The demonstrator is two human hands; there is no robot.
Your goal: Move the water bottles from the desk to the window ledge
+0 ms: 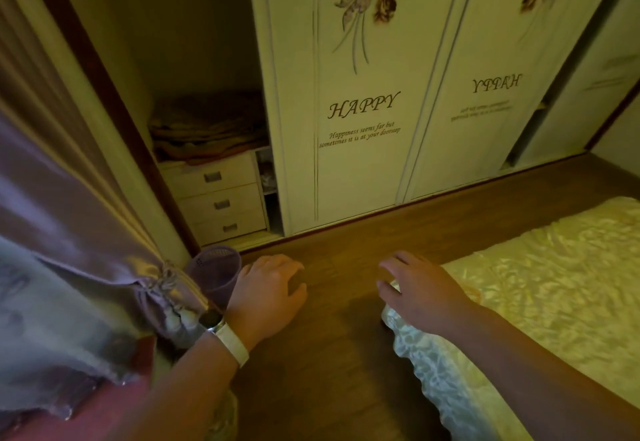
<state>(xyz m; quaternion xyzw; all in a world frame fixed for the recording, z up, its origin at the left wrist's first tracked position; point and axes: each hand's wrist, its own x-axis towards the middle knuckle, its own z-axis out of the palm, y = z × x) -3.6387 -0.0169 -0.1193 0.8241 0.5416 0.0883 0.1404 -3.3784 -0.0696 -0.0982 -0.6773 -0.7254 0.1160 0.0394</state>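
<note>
A purple bin (216, 276) is standing by the curtain (86, 232), its contents hidden. The left hand (268, 288) is hanging loosely curled, the right hand (415, 291) spread, both empty above the floor (346, 243). Folded blankets (207, 129) are lying over wardrobe drawers (218, 200). No bottles are showing.

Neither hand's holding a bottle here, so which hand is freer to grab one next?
Probably the right hand: it hangs open over bare floor beside the bed. The left hand, also empty, sits close to the curtain and purple bin. No bottle or desk is visible.
</note>
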